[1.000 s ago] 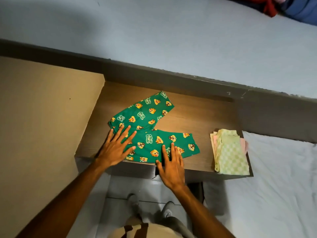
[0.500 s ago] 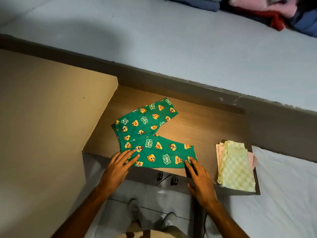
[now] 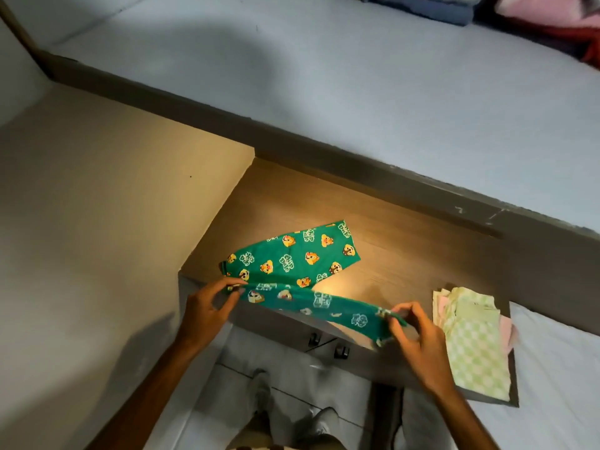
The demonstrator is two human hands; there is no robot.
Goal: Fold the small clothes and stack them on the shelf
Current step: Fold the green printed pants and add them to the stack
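A pair of small green trousers (image 3: 293,259) printed with cartoon faces and white lettering lies on the wooden shelf (image 3: 406,245), toward its near left part. One leg lies flat on the wood, running from the waist at the left toward the far right. The other leg is raised off the surface along the shelf's near edge, stretched in a band between both hands. The left hand (image 3: 207,308) pinches the waist end of that band between thumb and fingertips, at the shelf's near left corner. The right hand (image 3: 418,341) pinches the cuff end the same way, just left of a stack of folded clothes (image 3: 475,339). That stack, topped by a pale green checked piece with pink edges showing under it, rests on the near right part of the shelf, apart from the trousers. Beyond the shelf lies a pale blue mattress (image 3: 357,76) with a heap of clothes (image 3: 506,14) at its far right edge. Below the shelf the person's feet (image 3: 292,414) stand on a light floor.
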